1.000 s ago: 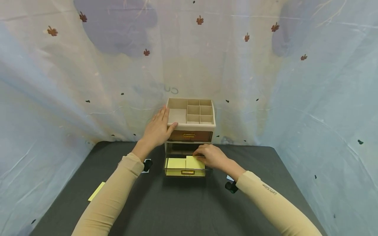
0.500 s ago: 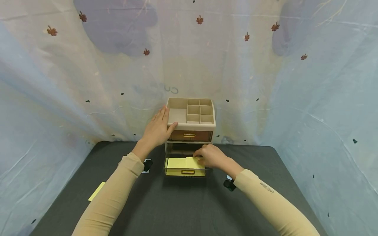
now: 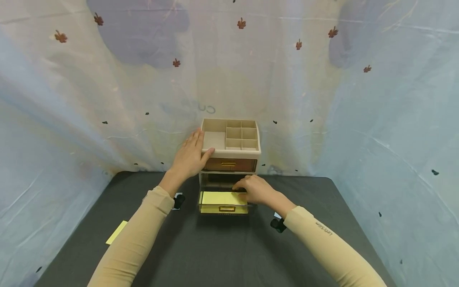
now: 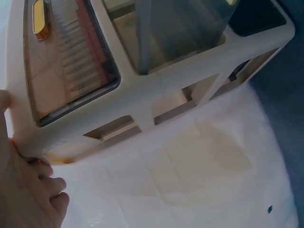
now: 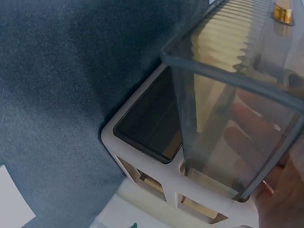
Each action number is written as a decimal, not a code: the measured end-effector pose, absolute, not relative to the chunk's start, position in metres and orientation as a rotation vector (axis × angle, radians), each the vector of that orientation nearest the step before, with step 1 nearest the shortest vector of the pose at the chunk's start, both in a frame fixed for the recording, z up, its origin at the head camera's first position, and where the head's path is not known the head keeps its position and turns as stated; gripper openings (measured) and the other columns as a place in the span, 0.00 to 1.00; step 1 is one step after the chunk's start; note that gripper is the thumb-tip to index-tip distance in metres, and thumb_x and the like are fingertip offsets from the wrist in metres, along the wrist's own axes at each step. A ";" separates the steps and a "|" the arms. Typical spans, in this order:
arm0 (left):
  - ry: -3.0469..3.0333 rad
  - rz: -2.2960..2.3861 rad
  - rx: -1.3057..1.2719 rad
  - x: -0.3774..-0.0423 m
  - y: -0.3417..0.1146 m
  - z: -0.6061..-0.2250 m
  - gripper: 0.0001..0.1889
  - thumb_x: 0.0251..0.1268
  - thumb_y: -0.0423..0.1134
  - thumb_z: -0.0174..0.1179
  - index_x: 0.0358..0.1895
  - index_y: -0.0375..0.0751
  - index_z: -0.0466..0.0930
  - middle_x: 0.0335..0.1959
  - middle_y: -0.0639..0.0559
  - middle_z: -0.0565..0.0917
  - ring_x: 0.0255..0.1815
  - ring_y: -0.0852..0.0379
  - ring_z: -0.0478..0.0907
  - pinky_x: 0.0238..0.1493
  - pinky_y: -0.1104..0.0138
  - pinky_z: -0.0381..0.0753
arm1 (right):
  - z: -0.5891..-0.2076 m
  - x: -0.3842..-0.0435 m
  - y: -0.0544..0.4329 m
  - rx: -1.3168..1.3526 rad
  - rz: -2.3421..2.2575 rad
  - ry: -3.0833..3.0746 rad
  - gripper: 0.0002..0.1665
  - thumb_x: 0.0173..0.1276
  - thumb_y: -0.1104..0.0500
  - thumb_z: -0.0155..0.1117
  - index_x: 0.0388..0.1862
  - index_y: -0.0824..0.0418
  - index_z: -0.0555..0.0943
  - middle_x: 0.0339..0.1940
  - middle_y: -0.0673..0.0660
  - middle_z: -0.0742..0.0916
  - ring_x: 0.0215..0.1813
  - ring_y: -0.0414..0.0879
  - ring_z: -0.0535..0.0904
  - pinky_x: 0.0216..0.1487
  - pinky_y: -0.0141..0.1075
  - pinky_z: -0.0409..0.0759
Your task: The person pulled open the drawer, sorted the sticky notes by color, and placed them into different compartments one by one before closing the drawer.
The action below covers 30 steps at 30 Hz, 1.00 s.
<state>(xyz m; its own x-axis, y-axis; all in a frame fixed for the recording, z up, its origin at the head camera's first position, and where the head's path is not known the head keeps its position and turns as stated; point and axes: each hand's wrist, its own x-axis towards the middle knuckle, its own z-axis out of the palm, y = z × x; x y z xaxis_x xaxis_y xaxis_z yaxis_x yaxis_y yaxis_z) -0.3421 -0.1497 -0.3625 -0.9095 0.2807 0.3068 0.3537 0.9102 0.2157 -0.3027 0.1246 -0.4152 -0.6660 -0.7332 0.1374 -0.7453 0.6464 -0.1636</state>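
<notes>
A beige desktop drawer organizer stands at the back of the table in the head view. My left hand rests on its upper left side, fingers along the wall and thumb across the front top edge. The clear lower drawer is pulled out and holds yellow sticky note pads side by side. At the drawer's right end, my right hand reaches in and pinches the right-hand pad, thumb in front and fingers behind. Through the clear drawer wall, the right wrist view shows those fingers.
Above sits a brown drawer, pushed in, with a gold handle. The organizer's top tray has several compartments. A yellow sticky note lies on the dark table beside the left sleeve. A printed curtain hangs close behind.
The right-hand yellow pad has sunk slightly and now lines up with the left one. My right hand has shifted only a little; my left hand stays against the organizer.
</notes>
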 end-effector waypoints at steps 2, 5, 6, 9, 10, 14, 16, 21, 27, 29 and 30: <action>-2.790 -0.406 -0.466 -0.343 -0.151 -0.365 0.48 0.80 0.71 0.29 0.85 0.37 0.32 0.87 0.39 0.37 0.86 0.38 0.40 0.83 0.45 0.44 | -0.415 -0.302 0.124 1.262 0.351 -2.794 0.18 0.70 0.62 0.74 0.58 0.56 0.88 0.56 0.55 0.90 0.58 0.55 0.85 0.59 0.51 0.84; -2.755 -0.442 -0.454 -0.342 -0.153 -0.368 0.47 0.80 0.70 0.30 0.86 0.39 0.32 0.87 0.40 0.39 0.86 0.38 0.40 0.83 0.45 0.43 | -0.415 -0.302 0.123 1.274 0.376 -2.762 0.19 0.71 0.61 0.73 0.60 0.56 0.87 0.59 0.55 0.89 0.61 0.54 0.84 0.61 0.50 0.83; -2.742 -0.452 -0.452 -0.342 -0.154 -0.369 0.47 0.81 0.70 0.30 0.86 0.40 0.32 0.87 0.40 0.39 0.86 0.38 0.41 0.84 0.45 0.42 | -0.414 -0.301 0.123 1.273 0.386 -2.747 0.19 0.72 0.61 0.72 0.61 0.55 0.87 0.59 0.55 0.88 0.61 0.54 0.84 0.61 0.50 0.83; -2.696 -0.474 -0.457 -0.340 -0.156 -0.371 0.45 0.82 0.67 0.34 0.86 0.40 0.35 0.87 0.41 0.41 0.86 0.38 0.44 0.84 0.45 0.42 | -0.413 -0.298 0.122 1.254 0.438 -2.697 0.18 0.73 0.60 0.71 0.61 0.55 0.86 0.61 0.55 0.88 0.63 0.53 0.83 0.63 0.50 0.82; -2.677 -0.484 -0.460 -0.339 -0.157 -0.372 0.44 0.83 0.66 0.36 0.86 0.40 0.36 0.87 0.41 0.43 0.85 0.38 0.45 0.83 0.44 0.43 | -0.412 -0.297 0.122 1.244 0.465 -2.675 0.18 0.74 0.59 0.71 0.61 0.56 0.86 0.61 0.55 0.87 0.63 0.53 0.83 0.63 0.50 0.82; -2.566 -0.491 -0.470 -0.333 -0.161 -0.374 0.39 0.85 0.56 0.45 0.85 0.38 0.46 0.86 0.42 0.52 0.84 0.40 0.54 0.82 0.44 0.50 | -0.407 -0.291 0.122 1.216 0.588 -2.543 0.18 0.75 0.58 0.70 0.61 0.59 0.85 0.63 0.56 0.86 0.64 0.54 0.82 0.63 0.51 0.81; -2.499 -0.487 -0.480 -0.328 -0.163 -0.375 0.36 0.84 0.52 0.48 0.84 0.37 0.52 0.84 0.41 0.57 0.82 0.41 0.58 0.80 0.43 0.55 | -0.405 -0.289 0.123 1.208 0.640 -2.451 0.19 0.74 0.58 0.70 0.61 0.61 0.85 0.64 0.57 0.85 0.65 0.55 0.81 0.63 0.52 0.81; -2.379 -0.520 -0.493 -0.315 -0.172 -0.379 0.31 0.82 0.45 0.52 0.81 0.38 0.62 0.79 0.42 0.67 0.78 0.42 0.66 0.77 0.42 0.62 | -0.399 -0.288 0.124 1.181 0.732 -2.217 0.22 0.72 0.62 0.71 0.63 0.64 0.83 0.66 0.61 0.82 0.66 0.56 0.79 0.64 0.51 0.80; -2.302 -0.632 -0.451 -0.300 -0.191 -0.386 0.27 0.79 0.40 0.58 0.77 0.41 0.69 0.72 0.40 0.76 0.68 0.36 0.75 0.69 0.41 0.73 | -0.388 -0.292 0.126 1.121 0.809 -2.037 0.29 0.83 0.51 0.59 0.72 0.68 0.75 0.73 0.65 0.77 0.72 0.59 0.75 0.69 0.54 0.75; -2.291 -0.671 -0.433 -0.297 -0.199 -0.389 0.26 0.79 0.40 0.58 0.76 0.40 0.71 0.70 0.38 0.77 0.67 0.35 0.76 0.66 0.40 0.75 | -0.386 -0.294 0.127 1.098 0.818 -1.998 0.33 0.85 0.45 0.52 0.74 0.70 0.73 0.74 0.66 0.76 0.73 0.61 0.73 0.70 0.57 0.73; -2.291 -0.685 -0.417 -0.295 -0.204 -0.391 0.26 0.79 0.40 0.58 0.76 0.40 0.71 0.70 0.38 0.78 0.67 0.34 0.76 0.65 0.39 0.75 | -0.385 -0.295 0.128 1.086 0.822 -1.981 0.35 0.86 0.43 0.49 0.75 0.70 0.71 0.75 0.67 0.75 0.74 0.62 0.72 0.71 0.58 0.72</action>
<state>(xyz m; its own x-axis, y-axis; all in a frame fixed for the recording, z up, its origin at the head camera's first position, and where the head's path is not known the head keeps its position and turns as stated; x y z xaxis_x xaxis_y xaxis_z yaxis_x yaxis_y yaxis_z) -0.2951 -0.2037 -0.3914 -0.7036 0.0999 0.7035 0.4697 0.8084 0.3549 -0.2947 0.1283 -0.3849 -0.3848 -0.4175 0.8232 -0.8776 0.4418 -0.1861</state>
